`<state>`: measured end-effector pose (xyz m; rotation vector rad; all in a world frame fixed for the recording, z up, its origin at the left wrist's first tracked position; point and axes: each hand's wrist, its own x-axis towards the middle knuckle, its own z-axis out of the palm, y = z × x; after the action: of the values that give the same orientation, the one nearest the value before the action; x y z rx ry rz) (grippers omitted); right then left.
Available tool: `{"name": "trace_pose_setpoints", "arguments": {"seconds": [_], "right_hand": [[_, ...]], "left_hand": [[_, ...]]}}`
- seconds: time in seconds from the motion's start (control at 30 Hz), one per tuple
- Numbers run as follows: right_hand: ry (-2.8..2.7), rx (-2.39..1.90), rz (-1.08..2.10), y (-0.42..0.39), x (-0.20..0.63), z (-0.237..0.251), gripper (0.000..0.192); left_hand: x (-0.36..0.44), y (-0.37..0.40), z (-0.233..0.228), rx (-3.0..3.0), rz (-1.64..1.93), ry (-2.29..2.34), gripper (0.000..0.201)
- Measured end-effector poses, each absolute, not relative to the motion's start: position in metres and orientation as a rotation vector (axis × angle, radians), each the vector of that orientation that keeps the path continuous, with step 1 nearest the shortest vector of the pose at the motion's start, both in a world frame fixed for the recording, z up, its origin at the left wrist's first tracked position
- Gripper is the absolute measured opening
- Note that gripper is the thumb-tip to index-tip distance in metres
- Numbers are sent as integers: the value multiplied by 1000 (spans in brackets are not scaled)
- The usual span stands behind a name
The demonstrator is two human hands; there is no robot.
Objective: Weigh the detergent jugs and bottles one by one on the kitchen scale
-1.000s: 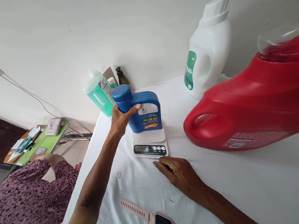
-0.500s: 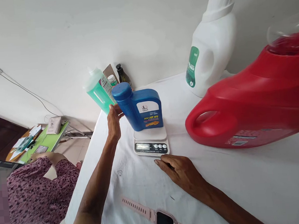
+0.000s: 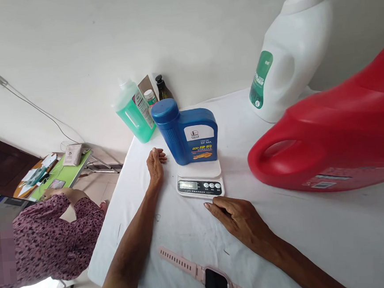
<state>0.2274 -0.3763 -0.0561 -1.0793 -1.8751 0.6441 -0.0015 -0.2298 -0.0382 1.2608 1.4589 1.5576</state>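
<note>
A blue bottle (image 3: 187, 130) stood upright, capped, on a small white kitchen scale (image 3: 200, 179) at the middle of the cloth-covered table (image 3: 318, 231). The left hand (image 3: 155, 163) lay flat and empty on the cloth just to the bottle's left, apart from it and the nearer of the two; the right hand (image 3: 239, 218) rested loosely curled, holding nothing, just in front of the scale. What the opaque bottle held could not be told, and the scale's display was too small to read
</note>
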Motion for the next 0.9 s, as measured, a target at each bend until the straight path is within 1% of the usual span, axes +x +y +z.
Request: {"name": "trace_pose_setpoints", "arguments": {"seconds": [0.17, 0.4, 0.67, 0.9], "right_hand": [[-1882, -1086, 629, -377, 228, -56, 44], [-1888, -1110, 638, -378, 227, -55, 44], [-1880, -1116, 655, -377, 226, -54, 44], [-1872, -1124, 684, -377, 227, -54, 45]], "left_hand": [[-1, -232, -37, 1275, 1546, 1470, 63], [-3, -230, -41, 1332, 1522, 1484, 61], [-1, -231, -35, 1430, 1421, 1561, 48], [-3, -229, -39, 1469, 1403, 1563, 44]]}}
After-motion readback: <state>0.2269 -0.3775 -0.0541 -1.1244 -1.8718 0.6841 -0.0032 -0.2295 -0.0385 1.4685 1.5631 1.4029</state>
